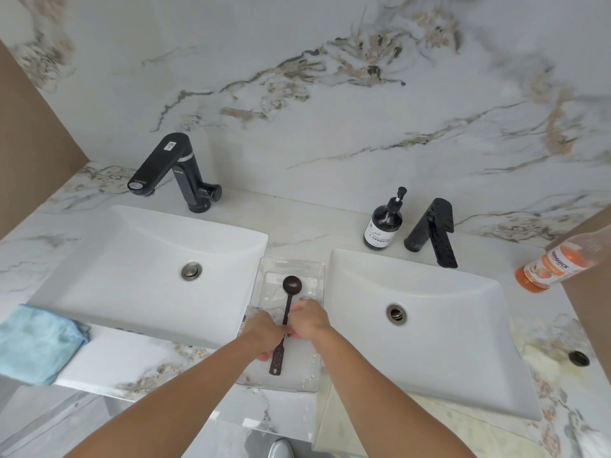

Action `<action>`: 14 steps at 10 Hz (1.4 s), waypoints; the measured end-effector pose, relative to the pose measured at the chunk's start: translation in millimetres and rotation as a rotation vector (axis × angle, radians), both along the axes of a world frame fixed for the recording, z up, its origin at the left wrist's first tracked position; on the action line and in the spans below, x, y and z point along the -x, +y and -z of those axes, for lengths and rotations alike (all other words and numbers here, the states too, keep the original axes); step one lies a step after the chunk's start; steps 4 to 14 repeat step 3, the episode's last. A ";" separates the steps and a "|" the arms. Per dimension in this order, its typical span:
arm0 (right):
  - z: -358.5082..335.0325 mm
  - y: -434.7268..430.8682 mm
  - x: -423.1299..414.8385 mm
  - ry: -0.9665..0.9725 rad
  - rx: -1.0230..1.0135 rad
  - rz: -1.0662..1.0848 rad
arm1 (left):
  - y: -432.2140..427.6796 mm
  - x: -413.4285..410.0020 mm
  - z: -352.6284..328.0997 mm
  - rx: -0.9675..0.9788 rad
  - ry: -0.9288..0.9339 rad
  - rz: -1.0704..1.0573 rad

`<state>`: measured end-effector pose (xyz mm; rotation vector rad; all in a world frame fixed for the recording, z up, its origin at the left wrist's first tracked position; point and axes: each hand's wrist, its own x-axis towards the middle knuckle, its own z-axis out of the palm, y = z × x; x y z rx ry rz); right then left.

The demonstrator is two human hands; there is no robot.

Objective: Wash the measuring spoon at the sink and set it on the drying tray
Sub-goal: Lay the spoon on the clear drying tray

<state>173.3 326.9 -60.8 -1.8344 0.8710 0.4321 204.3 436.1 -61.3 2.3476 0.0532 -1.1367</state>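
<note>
A dark brown measuring spoon with a long handle lies lengthwise over the clear plastic drying tray, bowl toward the wall, perforated handle end toward me. The tray sits on the counter between two white sinks and holds water drops. My left hand and my right hand meet at the middle of the spoon's handle, fingers closed around it from either side. Whether the spoon touches the tray floor is unclear.
The left sink has a black faucet behind it; the right sink has another black faucet and a dark pump bottle. A blue cloth lies at the left. An orange bottle stands far right.
</note>
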 end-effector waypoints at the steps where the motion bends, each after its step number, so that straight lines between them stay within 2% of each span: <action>1: -9.6 -4.7 5.9 0.004 -0.042 0.039 | 1.3 -2.7 -9.5 -0.018 -0.027 0.023; 3: -44.8 -30.3 28.5 0.005 -0.180 0.050 | -18.8 -19.0 -38.7 -0.094 -0.088 0.279; 14: -44.8 -30.3 28.5 0.005 -0.180 0.050 | -18.8 -19.0 -38.7 -0.094 -0.088 0.279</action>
